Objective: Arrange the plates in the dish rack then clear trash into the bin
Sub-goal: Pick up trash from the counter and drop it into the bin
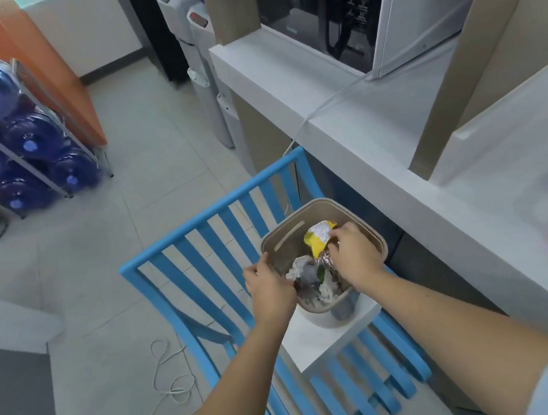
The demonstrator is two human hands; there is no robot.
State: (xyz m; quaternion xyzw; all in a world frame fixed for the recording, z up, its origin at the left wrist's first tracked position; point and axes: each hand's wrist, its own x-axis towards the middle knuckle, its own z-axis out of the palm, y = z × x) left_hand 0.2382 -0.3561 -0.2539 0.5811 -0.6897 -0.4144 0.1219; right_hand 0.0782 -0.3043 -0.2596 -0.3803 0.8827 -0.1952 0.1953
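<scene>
Over the beige bin (368,230) by the blue chair (200,237), the left hand (268,285) pinches crumpled white tissue (295,272) while the right hand (353,249) closes on a yellow snack wrapper (317,238), both seemingly light, soft, crushable scraps best pinched at an edge.

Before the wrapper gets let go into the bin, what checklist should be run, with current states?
1. Yellow wrapper over the bin opening: ok.
2. Right hand grip on the wrapper: ok, pinched at its edge.
3. Left hand steadying the bin rim: ok, fingers at the near-left rim.
4. Room left in the bin: cannot tell; crumpled paper and foil already fill much of it.
5. Bin seated firmly on the white surface: cannot tell.
</scene>
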